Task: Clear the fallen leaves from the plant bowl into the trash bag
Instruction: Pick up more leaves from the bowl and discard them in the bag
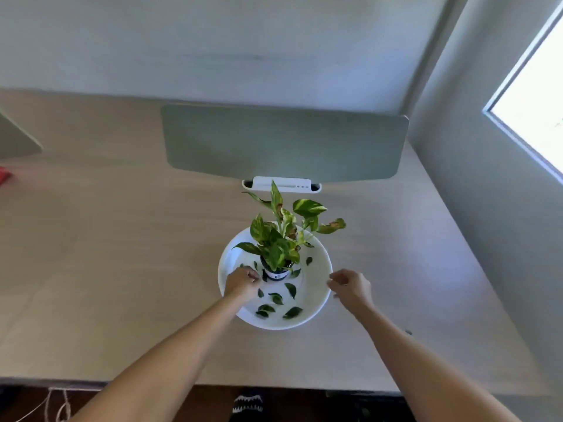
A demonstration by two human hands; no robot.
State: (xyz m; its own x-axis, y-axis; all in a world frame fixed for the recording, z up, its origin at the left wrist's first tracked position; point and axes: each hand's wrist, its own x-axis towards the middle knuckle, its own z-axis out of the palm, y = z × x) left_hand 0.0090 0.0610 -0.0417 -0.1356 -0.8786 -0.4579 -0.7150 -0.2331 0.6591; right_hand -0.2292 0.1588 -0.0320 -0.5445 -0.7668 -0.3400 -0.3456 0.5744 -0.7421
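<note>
A white plant bowl (318, 287) stands on the table, with a small potted plant (281, 239) in its middle. Several dark green fallen leaves (291, 290) lie on the bowl's floor, mostly in the near half. My left hand (242, 283) is inside the bowl at its left side, fingers pinched together beside the pot; whether a leaf is between them I cannot tell. My right hand (350, 286) hovers at the bowl's right rim, fingers loosely curled, holding nothing. No trash bag is in view.
A grey-green divider panel (283, 144) with a white clamp (281, 184) stands behind the bowl. The wooden table (122, 254) stretches left; a red object (4, 175) lies at its far left edge. A wall with a window (533, 102) is at right.
</note>
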